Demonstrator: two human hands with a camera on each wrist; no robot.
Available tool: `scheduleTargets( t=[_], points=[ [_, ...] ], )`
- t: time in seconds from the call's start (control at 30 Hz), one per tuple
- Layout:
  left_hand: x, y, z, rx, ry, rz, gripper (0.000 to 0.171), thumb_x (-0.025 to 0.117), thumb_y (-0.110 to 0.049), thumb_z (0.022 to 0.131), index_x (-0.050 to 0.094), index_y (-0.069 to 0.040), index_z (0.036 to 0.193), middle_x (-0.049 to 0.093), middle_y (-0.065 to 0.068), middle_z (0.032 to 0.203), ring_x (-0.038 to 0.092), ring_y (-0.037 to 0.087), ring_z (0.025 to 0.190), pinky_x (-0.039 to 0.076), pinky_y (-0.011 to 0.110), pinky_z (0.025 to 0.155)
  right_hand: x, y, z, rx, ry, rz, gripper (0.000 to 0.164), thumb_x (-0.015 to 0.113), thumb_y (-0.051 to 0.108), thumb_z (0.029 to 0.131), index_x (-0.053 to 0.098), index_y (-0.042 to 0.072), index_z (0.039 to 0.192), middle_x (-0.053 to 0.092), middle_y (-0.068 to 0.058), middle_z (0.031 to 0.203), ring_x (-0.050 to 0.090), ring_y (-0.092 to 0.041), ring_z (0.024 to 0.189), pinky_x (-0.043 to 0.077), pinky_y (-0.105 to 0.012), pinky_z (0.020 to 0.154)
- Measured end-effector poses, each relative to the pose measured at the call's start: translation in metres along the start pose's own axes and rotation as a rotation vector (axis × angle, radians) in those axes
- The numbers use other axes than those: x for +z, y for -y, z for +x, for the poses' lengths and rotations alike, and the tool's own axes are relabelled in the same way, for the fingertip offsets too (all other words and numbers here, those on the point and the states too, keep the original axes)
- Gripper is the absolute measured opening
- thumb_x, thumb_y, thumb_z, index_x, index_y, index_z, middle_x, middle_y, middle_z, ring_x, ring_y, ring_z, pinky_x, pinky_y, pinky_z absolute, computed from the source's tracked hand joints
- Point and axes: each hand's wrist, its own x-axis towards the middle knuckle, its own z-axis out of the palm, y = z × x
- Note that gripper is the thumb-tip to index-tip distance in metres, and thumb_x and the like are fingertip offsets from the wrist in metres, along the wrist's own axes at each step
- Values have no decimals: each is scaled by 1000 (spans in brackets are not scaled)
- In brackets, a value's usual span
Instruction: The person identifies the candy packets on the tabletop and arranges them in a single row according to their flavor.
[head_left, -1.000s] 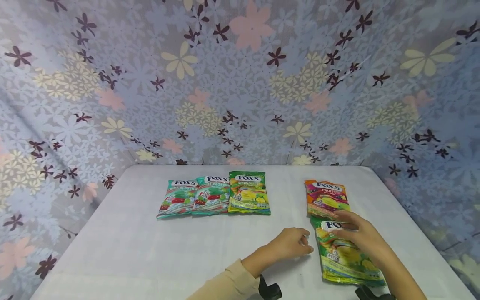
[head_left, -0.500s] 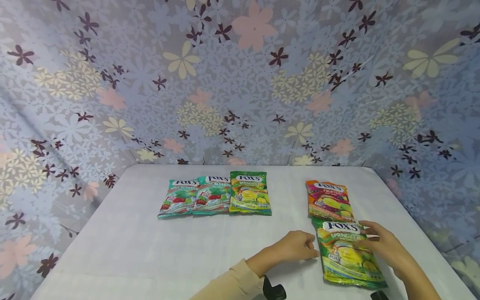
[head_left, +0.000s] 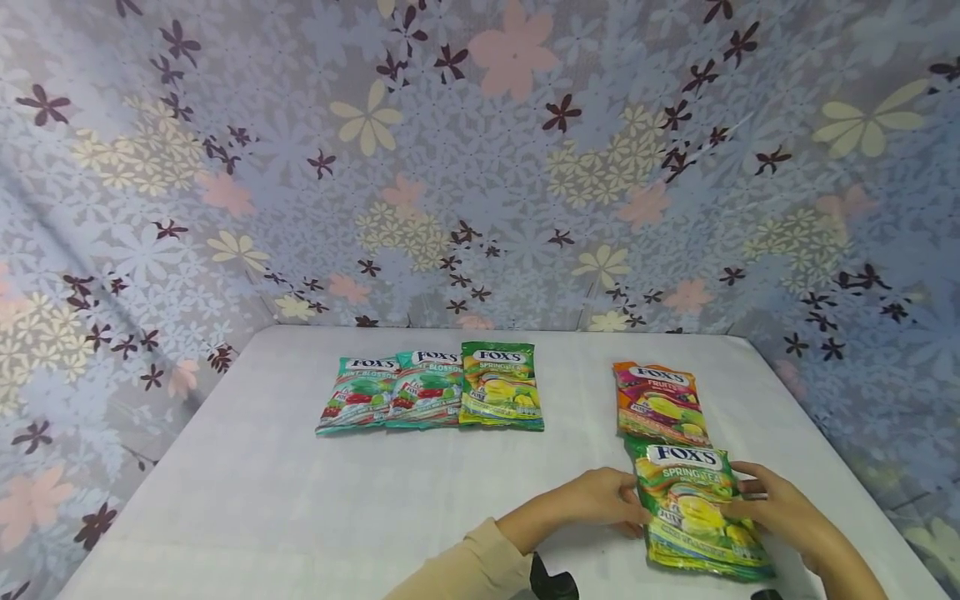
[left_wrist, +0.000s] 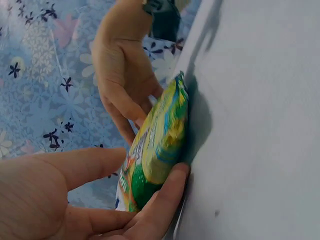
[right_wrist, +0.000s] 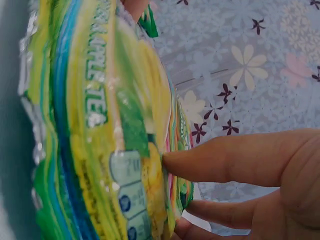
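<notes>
A green and yellow candy bag (head_left: pixel 686 508), marked Fox's Spring Tea, lies at the right of the table. My left hand (head_left: pixel 600 500) holds its left edge. In the left wrist view, the fingers (left_wrist: pixel 162 200) reach to its underside and the thumb lies at its printed face. Across from it, my right hand (head_left: pixel 776 508) grips the right edge, its thumb (right_wrist: pixel 200 160) on the front and the other fingers behind the edge. Touching the top of this bag is an orange and purple Fox's Fruits bag (head_left: pixel 660 404).
On the white table (head_left: pixel 247 492), two teal Mint Blossom bags (head_left: pixel 356 396) and another Spring Tea bag (head_left: pixel 500 387) lie in an overlapping row at the back left of centre. A flowered curtain (head_left: pixel 465 167) stands behind the table and along its sides.
My right hand has drawn back from the bag's top to its right edge. The left hand has moved right and slightly nearer, onto the left edge. The bags lie nearly as before.
</notes>
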Motion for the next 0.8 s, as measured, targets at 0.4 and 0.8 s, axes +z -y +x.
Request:
scheduleTargets(
  t=[0.4,0.8],
  points=[
    [2,1,0,-35,36,-199,42,68,-9,90,47,-5,127,68,6,77,66,18,61,55,27,56,0,-7,0,70,53,95,84,67,27,90,17,-23,135,36,-44,122,52,-48,108,49,-51,86],
    [-2,8,-8,-93,-23,-163,56,73,-9,86,42,2,132,65,6,71,61,16,52,53,27,52,13,-2,-5,86,97,158,88,65,31,92,8,-19,135,24,-52,130,45,-54,115,46,-53,88]
  ],
)
